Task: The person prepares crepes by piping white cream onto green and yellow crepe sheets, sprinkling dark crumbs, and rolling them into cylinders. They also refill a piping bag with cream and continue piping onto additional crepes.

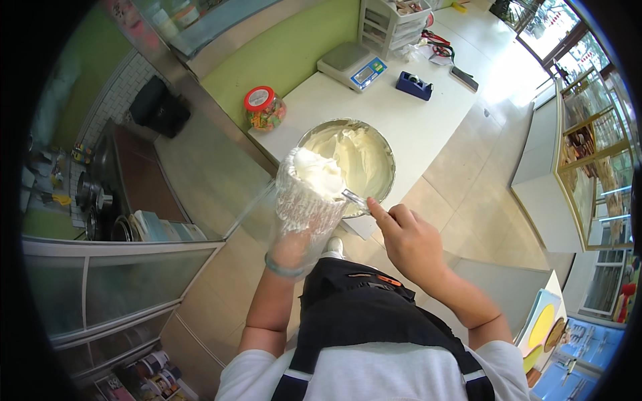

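Note:
A clear plastic bag (304, 212), which looks like a piping bag, hangs folded over my left hand (294, 244). White cream (317, 171) is heaped in its mouth, and the plastic partly veils my fingers. My right hand (409, 237) is closed round the handle of a spatula (354, 198), index finger stretched along it. The blade reaches toward the cream at the bag's mouth, where its end is hidden. Just beyond the bag, a round metal bowl (393, 160) of pale yellowish cream stands on the white counter (428, 127), partly covered by the bag.
Farther back on the counter are a lidded candy jar (265, 109), a digital scale (352, 67), a blue tape dispenser (414, 85) and white drawers (394, 27). A glass display case (592, 154) stands at right. Glass-fronted shelving (134, 281) lies at left.

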`<state>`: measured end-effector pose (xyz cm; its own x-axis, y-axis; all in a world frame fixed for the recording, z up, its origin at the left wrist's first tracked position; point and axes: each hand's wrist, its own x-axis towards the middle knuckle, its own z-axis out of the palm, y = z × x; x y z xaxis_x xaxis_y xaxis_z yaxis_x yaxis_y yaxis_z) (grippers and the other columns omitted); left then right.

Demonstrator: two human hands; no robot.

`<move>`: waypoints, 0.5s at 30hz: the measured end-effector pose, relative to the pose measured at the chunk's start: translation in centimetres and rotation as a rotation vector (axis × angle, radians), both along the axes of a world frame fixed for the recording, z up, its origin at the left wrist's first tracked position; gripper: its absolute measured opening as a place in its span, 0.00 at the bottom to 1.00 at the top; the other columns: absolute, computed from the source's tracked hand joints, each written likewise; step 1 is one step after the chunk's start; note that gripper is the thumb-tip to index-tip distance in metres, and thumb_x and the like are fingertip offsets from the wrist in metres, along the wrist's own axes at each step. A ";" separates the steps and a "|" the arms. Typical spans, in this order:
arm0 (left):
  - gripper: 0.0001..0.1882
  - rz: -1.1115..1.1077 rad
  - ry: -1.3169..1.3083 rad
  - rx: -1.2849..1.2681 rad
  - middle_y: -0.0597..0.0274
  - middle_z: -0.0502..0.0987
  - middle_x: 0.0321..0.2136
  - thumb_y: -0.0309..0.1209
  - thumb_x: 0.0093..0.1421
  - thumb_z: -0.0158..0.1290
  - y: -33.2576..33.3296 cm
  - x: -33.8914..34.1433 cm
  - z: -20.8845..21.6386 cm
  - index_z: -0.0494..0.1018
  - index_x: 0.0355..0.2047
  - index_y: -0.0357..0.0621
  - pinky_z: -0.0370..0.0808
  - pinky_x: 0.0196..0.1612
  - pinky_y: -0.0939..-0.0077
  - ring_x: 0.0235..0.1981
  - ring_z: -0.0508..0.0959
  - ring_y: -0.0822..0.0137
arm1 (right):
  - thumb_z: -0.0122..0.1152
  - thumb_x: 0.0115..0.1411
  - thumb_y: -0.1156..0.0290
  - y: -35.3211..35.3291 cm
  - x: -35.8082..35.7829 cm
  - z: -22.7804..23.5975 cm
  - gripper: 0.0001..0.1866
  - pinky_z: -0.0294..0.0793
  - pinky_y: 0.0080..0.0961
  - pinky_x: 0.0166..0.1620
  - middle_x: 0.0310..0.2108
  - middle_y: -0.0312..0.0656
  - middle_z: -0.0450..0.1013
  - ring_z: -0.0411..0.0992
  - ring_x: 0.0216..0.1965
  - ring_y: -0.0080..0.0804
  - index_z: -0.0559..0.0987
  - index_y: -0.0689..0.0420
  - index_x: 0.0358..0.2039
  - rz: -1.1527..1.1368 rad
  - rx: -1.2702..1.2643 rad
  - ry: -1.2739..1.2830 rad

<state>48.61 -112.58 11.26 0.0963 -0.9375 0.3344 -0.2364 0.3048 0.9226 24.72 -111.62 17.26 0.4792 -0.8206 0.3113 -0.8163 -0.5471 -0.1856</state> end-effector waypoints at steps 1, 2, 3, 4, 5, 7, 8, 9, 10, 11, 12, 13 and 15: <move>0.25 -0.013 0.039 0.007 0.49 0.77 0.53 0.29 0.57 0.65 -0.7 -0.2 0.2 0.75 0.55 0.38 0.74 0.60 0.57 0.57 0.77 0.53 | 0.61 0.56 0.77 0.0 -0.2 0.4 0.30 0.75 0.29 0.29 0.33 0.35 0.70 0.74 0.31 0.30 0.80 0.45 0.62 0.024 0.003 0.004; 0.26 -0.030 0.089 0.017 0.49 0.77 0.53 0.29 0.57 0.65 -1.6 -0.3 0.4 0.75 0.55 0.38 0.74 0.60 0.57 0.56 0.77 0.53 | 0.63 0.56 0.77 -0.3 -0.4 0.8 0.30 0.74 0.30 0.29 0.32 0.34 0.70 0.74 0.30 0.30 0.81 0.45 0.60 0.049 0.005 0.009; 0.26 -0.045 0.144 0.029 0.49 0.77 0.53 0.29 0.57 0.66 -2.3 -0.2 0.5 0.75 0.55 0.38 0.74 0.59 0.58 0.56 0.77 0.53 | 0.65 0.55 0.77 -0.6 -0.6 1.3 0.29 0.74 0.30 0.29 0.31 0.34 0.70 0.75 0.29 0.30 0.83 0.45 0.59 0.073 0.007 0.015; 0.26 -0.062 0.209 0.056 0.49 0.77 0.53 0.29 0.56 0.66 -2.6 -0.3 0.4 0.75 0.55 0.38 0.74 0.59 0.58 0.56 0.77 0.53 | 0.65 0.55 0.77 -0.7 -1.1 1.9 0.28 0.74 0.30 0.29 0.31 0.34 0.71 0.75 0.29 0.31 0.82 0.46 0.59 0.106 0.028 0.050; 0.26 -0.074 0.273 0.085 0.49 0.77 0.53 0.28 0.56 0.66 -2.4 -0.2 0.5 0.75 0.55 0.37 0.75 0.59 0.58 0.56 0.77 0.53 | 0.65 0.56 0.77 -0.7 -1.8 2.7 0.28 0.74 0.31 0.30 0.31 0.35 0.71 0.75 0.29 0.32 0.82 0.46 0.59 0.146 0.048 0.085; 0.27 -0.084 0.402 0.145 0.49 0.78 0.53 0.28 0.56 0.67 -1.6 0.2 0.4 0.75 0.55 0.37 0.75 0.58 0.58 0.55 0.77 0.53 | 0.63 0.57 0.76 -1.3 -4.0 5.0 0.28 0.75 0.32 0.30 0.31 0.36 0.72 0.75 0.29 0.33 0.81 0.47 0.59 0.211 0.114 0.089; 0.27 -0.091 0.458 0.165 0.49 0.78 0.53 0.28 0.56 0.67 -1.2 0.3 0.1 0.75 0.55 0.37 0.75 0.58 0.59 0.55 0.77 0.53 | 0.61 0.58 0.75 -1.7 -5.7 6.3 0.28 0.76 0.32 0.31 0.31 0.36 0.72 0.76 0.30 0.33 0.80 0.47 0.60 0.231 0.160 0.064; 0.27 -0.098 0.507 0.183 0.49 0.78 0.53 0.28 0.55 0.68 -1.1 0.4 0.1 0.75 0.55 0.37 0.75 0.57 0.59 0.55 0.77 0.53 | 0.60 0.58 0.74 -2.0 -6.6 7.5 0.28 0.77 0.32 0.31 0.32 0.37 0.73 0.76 0.30 0.34 0.79 0.47 0.61 0.251 0.204 0.034; 0.27 -0.101 0.548 0.193 0.49 0.78 0.53 0.28 0.55 0.68 -0.8 0.4 0.0 0.75 0.55 0.37 0.76 0.57 0.59 0.55 0.78 0.53 | 0.60 0.59 0.75 -1.9 -6.6 8.1 0.27 0.77 0.33 0.31 0.31 0.38 0.73 0.76 0.29 0.35 0.79 0.48 0.61 0.206 0.197 0.000; 0.28 -0.100 0.577 0.194 0.49 0.78 0.52 0.28 0.55 0.69 -0.7 0.4 0.0 0.75 0.55 0.37 0.76 0.57 0.59 0.54 0.78 0.53 | 0.60 0.60 0.75 -1.9 -6.5 8.6 0.27 0.77 0.33 0.31 0.30 0.38 0.72 0.75 0.28 0.36 0.80 0.48 0.61 0.163 0.191 -0.036; 0.28 -0.095 0.595 0.186 0.49 0.78 0.52 0.28 0.55 0.69 -1.0 0.5 0.3 0.75 0.55 0.37 0.76 0.56 0.59 0.54 0.78 0.53 | 0.60 0.61 0.76 -2.0 -6.3 8.9 0.26 0.76 0.33 0.31 0.29 0.39 0.72 0.75 0.28 0.37 0.80 0.48 0.61 0.123 0.186 -0.074; 0.28 -0.108 0.620 0.175 0.49 0.78 0.52 0.28 0.54 0.69 -1.5 0.0 0.4 0.75 0.55 0.37 0.76 0.56 0.60 0.54 0.78 0.53 | 0.60 0.61 0.76 -1.8 -5.9 8.3 0.25 0.77 0.33 0.31 0.29 0.39 0.72 0.75 0.28 0.37 0.80 0.48 0.60 0.113 0.131 -0.026; 0.29 -0.115 0.626 0.136 0.49 0.78 0.52 0.28 0.54 0.70 -2.1 -0.5 0.9 0.75 0.55 0.37 0.77 0.55 0.60 0.54 0.78 0.53 | 0.60 0.62 0.75 -1.9 -3.6 6.2 0.24 0.77 0.34 0.31 0.29 0.38 0.72 0.76 0.28 0.37 0.81 0.48 0.60 0.108 0.021 0.055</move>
